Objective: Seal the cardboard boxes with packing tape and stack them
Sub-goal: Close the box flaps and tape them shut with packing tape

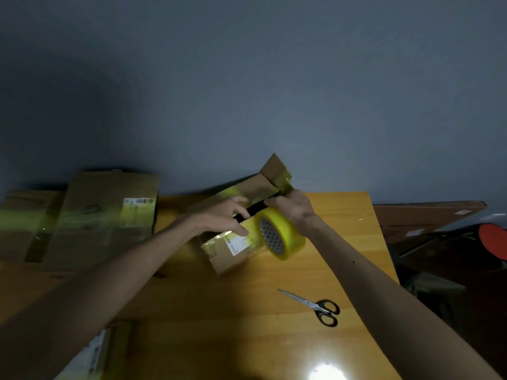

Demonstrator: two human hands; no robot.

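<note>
While right hand (295,212) grips tape roll (279,234) against box (227,259) | left hand (227,218) presses box, fingers extended

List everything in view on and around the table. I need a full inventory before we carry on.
open box: one, brown cardboard, table centre, far flap raised
tape roll: one, yellow, above the open box
scissors: one pair, black handles, on the table at near right
far boxes: two, brown, side by side at far left
labelled box: one, brown with a white label, near left edge, partly cut off
table: one, yellowish wood
board: one, dark brown, right of the table
round object: one, red, far right, unclear
left hand: fingers resting on the open box
right hand: fingers gripping the tape roll
</note>
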